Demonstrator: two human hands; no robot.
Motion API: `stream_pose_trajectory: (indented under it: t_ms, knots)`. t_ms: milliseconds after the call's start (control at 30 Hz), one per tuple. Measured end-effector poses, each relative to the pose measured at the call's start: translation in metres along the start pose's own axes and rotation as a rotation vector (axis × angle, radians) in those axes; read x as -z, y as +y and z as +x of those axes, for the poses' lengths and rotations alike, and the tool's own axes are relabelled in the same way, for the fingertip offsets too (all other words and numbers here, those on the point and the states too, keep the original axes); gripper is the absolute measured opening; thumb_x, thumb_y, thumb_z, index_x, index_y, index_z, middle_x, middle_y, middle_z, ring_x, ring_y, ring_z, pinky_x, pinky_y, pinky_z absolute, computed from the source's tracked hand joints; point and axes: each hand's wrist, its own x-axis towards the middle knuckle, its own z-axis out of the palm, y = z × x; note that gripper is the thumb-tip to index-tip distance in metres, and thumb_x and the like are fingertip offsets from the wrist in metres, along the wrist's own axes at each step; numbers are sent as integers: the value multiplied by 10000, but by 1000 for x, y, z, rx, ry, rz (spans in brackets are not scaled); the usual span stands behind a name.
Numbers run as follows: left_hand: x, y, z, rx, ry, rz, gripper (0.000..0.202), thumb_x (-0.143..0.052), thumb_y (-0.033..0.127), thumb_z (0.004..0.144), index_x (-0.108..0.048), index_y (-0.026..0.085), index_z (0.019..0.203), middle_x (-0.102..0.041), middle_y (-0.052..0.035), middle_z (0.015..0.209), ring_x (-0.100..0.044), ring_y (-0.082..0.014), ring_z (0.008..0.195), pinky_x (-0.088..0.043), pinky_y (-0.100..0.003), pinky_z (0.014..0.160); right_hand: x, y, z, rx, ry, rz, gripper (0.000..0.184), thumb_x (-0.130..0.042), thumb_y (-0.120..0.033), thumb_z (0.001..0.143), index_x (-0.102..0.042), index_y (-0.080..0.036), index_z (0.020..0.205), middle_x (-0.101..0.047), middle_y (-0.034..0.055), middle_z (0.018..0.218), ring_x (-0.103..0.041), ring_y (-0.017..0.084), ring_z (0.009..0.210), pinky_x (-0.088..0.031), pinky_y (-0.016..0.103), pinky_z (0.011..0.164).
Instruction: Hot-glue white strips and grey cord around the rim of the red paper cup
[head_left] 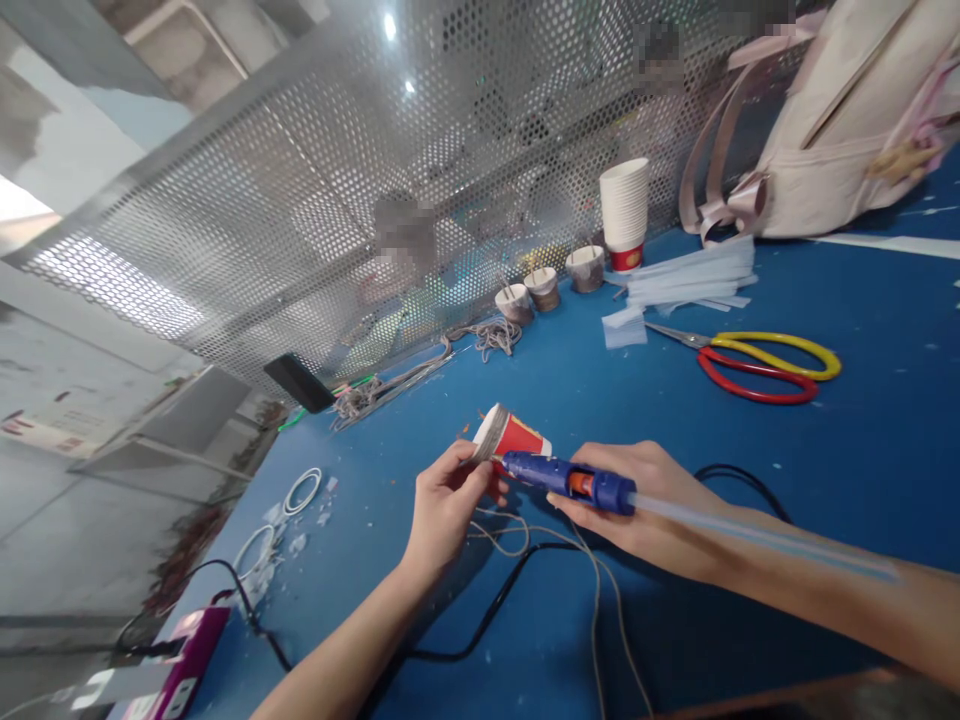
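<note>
My left hand (454,495) is closed on a red and white paper cup (523,436), which lies tilted on its side in the fingers. Grey cord is wound round one end of the cup, and its loose tail (600,570) trails down the table. In my right hand (637,500) sits a blue hot glue gun (551,470), gripped with the fingers wrapped round its handle. A long clear glue stick (750,530) juts from its back over my forearm. The gun's nozzle points at the cord-wrapped part of the cup, close to my left fingertips.
Yellow-and-red-handled scissors (765,365) lie right, by white strips (686,280). Stacked paper cups (624,210) and three small wrapped cups (541,288) line the perforated metal screen (300,190). A black phone (298,383), cord bundles, white rings (302,491), a purple power strip (187,655) and a backpack (832,140) surround the work.
</note>
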Motion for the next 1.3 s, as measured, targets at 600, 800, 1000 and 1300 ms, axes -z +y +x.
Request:
stream_pose_trajectory:
  t_ms: [600,800,1000,1300]
  knots:
    - [4,-1,0,-21,-35,-19,88,-609,214,763,-651,141,737,-579,-3,692,-597,-112,542,-518,-233,490,17,-1,7,-203,7,109,308,-525,-450,831,-536,-201,652,-541,-28,559,-454,120,502,-341,233,472]
    - [4,-3,1,-12,-16,12,100,-614,231,754,-641,136,743,-580,-10,692,-589,-118,540,-529,-245,498,2,2,1,0,23,-3,222,-552,-359,832,-530,-199,680,-578,-15,600,-470,102,489,-345,220,494]
    - [3,-2,1,-22,-33,8,92,-613,220,753,-642,138,722,-570,-5,696,-579,-109,540,-526,-238,503,-3,6,-3,109,17,-65,171,-539,-326,837,-547,-184,741,-612,16,651,-519,121,530,-361,229,517]
    - [6,-3,0,-7,-23,3,99,-611,235,742,-637,140,733,-583,-12,695,-588,-120,534,-513,-237,478,18,0,8,-178,44,132,285,-532,-421,832,-582,-199,661,-565,-26,567,-489,121,514,-376,224,487]
